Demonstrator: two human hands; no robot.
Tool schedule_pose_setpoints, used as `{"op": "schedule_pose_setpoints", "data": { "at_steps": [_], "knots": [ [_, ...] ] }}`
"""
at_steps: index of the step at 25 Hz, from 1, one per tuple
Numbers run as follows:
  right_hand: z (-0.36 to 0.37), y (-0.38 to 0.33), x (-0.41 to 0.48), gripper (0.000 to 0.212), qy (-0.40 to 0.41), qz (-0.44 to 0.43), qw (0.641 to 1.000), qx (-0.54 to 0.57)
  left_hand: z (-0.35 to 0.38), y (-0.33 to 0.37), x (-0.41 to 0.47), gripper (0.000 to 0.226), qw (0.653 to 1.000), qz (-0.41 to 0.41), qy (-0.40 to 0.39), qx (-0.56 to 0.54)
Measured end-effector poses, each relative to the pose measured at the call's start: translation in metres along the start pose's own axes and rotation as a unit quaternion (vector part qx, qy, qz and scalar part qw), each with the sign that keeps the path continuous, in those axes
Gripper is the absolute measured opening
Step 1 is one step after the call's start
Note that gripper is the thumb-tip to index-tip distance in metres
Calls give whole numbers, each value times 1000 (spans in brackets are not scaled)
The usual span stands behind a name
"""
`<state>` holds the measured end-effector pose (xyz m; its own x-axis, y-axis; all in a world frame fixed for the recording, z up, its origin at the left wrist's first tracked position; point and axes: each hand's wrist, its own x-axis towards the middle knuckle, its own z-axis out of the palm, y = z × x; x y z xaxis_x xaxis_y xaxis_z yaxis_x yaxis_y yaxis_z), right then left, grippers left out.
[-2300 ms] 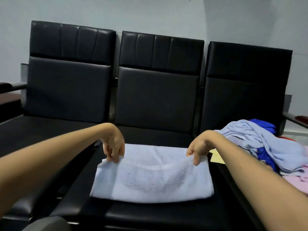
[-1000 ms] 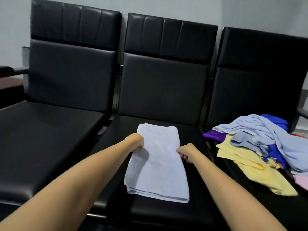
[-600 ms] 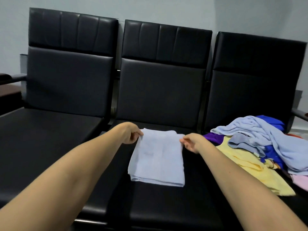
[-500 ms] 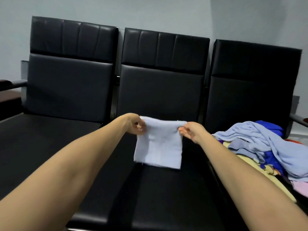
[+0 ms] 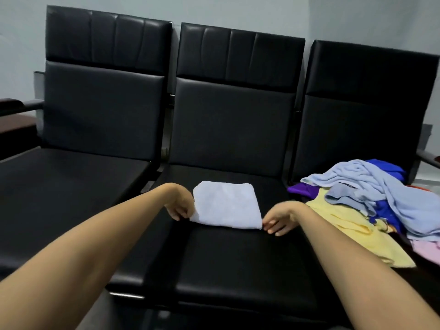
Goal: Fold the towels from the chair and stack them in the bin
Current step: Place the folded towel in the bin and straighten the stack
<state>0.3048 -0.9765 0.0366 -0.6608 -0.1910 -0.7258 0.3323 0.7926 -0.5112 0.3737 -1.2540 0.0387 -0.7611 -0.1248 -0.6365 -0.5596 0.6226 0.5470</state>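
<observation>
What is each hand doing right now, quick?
Left hand: pinching the folded towel by a near corner.
Right hand: open, fingertips at the towel's other near corner.

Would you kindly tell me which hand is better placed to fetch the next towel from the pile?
Likely right. The right hand sits between the folded towel and the pile, fingers spread; the left hand is at the towel's left corner, away from the pile.

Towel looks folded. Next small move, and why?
Probably slide the left hand and right hand under the towel and lift it: it lies folded small on the middle seat, a hand at each near corner. No bin in view.
</observation>
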Motion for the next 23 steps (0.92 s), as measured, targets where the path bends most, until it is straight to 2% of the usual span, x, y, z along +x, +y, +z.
{"op": "schedule_pose_setpoints", "data": {
  "at_steps": [2,6,8,12,15,19,21,23],
  "knots": [
    [2,5,1,20,21,17,999,-24,1,-1,-2,20,999,-37,24,-22],
    [5,-12,11,19,96,-40,986,128,6,13,7,33,983,-48,69,-162],
    [15,-20,25,15,99,-63,970,214,17,21,11,25,969,-44,70,-232],
    [30,-22,43,50,126,-81,942,299,27,30,23,20,971,-50,119,-202],
    [35,-22,40,50,108,-70,937,325,25,31,21,23,974,-48,87,-203],
    [36,-21,28,47,87,-59,953,285,30,34,14,55,968,-28,33,-246],
    [31,-17,22,45,92,-75,942,314,30,40,11,50,959,-2,21,-283],
    [26,-13,10,37,100,-92,928,347,27,44,7,36,944,34,12,-328]
  ]
}}
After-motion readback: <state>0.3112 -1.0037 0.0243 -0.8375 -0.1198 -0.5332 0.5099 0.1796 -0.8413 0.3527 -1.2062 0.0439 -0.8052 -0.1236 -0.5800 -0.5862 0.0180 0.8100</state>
